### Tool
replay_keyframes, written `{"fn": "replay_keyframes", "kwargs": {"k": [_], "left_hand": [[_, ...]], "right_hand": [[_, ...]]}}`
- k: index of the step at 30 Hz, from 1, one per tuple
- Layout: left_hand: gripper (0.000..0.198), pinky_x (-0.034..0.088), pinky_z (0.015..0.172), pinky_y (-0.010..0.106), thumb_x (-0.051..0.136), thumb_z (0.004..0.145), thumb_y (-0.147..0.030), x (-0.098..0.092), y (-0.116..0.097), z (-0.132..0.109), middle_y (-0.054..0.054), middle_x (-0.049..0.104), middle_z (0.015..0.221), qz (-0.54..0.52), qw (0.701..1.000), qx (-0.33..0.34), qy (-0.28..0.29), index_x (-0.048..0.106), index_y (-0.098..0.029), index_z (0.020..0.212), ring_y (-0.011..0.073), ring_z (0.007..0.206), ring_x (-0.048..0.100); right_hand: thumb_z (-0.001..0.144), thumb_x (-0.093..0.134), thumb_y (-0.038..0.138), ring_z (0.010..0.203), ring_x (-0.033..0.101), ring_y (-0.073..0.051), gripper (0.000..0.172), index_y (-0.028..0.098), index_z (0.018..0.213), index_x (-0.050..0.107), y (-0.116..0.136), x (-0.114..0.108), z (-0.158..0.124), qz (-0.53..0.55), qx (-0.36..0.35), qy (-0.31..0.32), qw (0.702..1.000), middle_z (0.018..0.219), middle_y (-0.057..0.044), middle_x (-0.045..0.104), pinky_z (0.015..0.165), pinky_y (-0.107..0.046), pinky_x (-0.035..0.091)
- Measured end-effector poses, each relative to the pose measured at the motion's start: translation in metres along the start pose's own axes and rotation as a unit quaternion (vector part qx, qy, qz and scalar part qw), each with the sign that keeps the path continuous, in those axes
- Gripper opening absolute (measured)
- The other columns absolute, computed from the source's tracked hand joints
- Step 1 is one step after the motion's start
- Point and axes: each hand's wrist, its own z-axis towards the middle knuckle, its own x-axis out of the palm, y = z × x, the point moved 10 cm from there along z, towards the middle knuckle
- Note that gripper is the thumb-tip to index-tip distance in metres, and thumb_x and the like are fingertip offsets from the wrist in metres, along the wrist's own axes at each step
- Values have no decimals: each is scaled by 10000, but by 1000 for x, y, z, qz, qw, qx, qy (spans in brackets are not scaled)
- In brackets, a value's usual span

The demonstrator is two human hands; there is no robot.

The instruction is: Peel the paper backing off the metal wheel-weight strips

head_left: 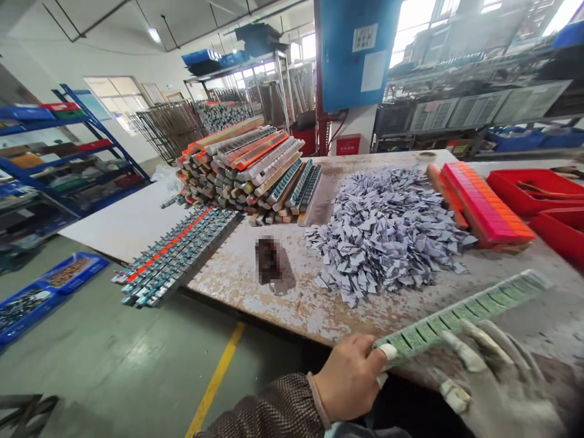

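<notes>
You are in a factory workshop. Ahead of your fingers [483, 342] a scuffed, paint-worn tabletop [274, 292] bears a stack of part-filled strips [246, 167] and a heap of small grey pieces [387, 234]. Far left of your fingers stand blue steel shelves [68, 152] with bins, and blue trays [68, 274] sit on the concrete floor [137, 365] by a yellow line [219, 374]. Right of the heap are red crates [520, 205]; behind them, metal racks [456, 109] under high windows.

- Left hand [349, 383], bare, its thumb tip wrapped in white tape [389, 351], pinches the near end of the long pale green segmented strip [460, 316].
- Its forearm, in a brown knitted sleeve [269, 410], comes in from below that end.
- Right hand [497, 383], wearing a soiled pale glove, lies against the strip's near edge with its fingers loosely spread.
</notes>
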Motion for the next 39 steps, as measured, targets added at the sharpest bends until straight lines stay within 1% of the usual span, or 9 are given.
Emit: {"fn": "replay_keyframes", "kwargs": {"k": [5,7,9,11,16,19,23,29,39], "left_hand": [[551,555,1021,474,717,822,-289,24,-8,18,165,667,1305,-29,999,28,-36,527,-172,1325,326,1162,651],[629,548,1034,458,763,810,-398,14,-10,24,156,677,1281,-60,995,49,-66,524,-166,1344,317,1165,650],[661,537,1054,440,784,806,-474,-13,1,36,146,671,1293,-77,991,54,-98,538,-178,1344,304,1189,642],[606,516,1087,429,759,852,-464,-54,32,58,136,657,1324,-56,990,11,-129,550,-191,1351,290,1242,615],[349,426,1182,467,535,1028,-254,-148,165,142,147,613,1397,58,969,-171,-167,582,-188,1367,283,1363,529],[354,502,1089,534,624,1023,-337,-166,230,177,125,595,1413,83,956,-232,-158,608,-186,1343,291,1283,589],[363,578,983,486,650,1013,-375,-154,271,190,115,624,1355,97,946,-281,-129,622,-180,1318,262,1164,650],[368,575,983,491,653,1011,-384,-126,269,177,113,632,1338,98,929,-329,-134,625,-172,1310,263,1159,652],[500,396,1178,437,506,1031,-448,-82,196,130,195,588,1450,44,922,-338,-182,478,-146,1429,305,1400,521]], "right_hand": [[911,559,383,1439,447,-433,368,256,1237,671,5,18,31,112,47,40,992,1414,-144,593,1204,-679,292],[899,577,401,1408,486,-407,325,272,1166,710,0,28,33,132,49,46,989,1371,-128,624,1204,-658,295],[882,615,414,1373,520,-382,286,280,1106,731,-6,34,34,145,50,45,987,1335,-113,648,1215,-632,285],[865,646,443,1360,531,-374,281,287,1077,744,-9,38,34,155,53,45,986,1317,-102,662,1225,-617,268],[844,676,478,1353,534,-378,286,302,1053,761,-10,39,34,171,72,42,982,1298,-90,672,1230,-611,255],[817,702,454,1340,540,-386,281,313,1054,757,-12,41,32,178,75,44,980,1299,-86,670,1217,-623,265],[768,742,446,1323,556,-399,325,337,1074,741,-17,44,27,183,73,38,980,1316,-74,667,1196,-642,285],[805,705,472,1306,568,-405,273,329,1033,749,-18,43,28,191,89,38,977,1300,-83,673,1204,-646,278],[873,615,491,1330,552,-398,298,286,1031,763,-14,36,34,184,98,64,976,1269,-106,683,1216,-640,271]]}}
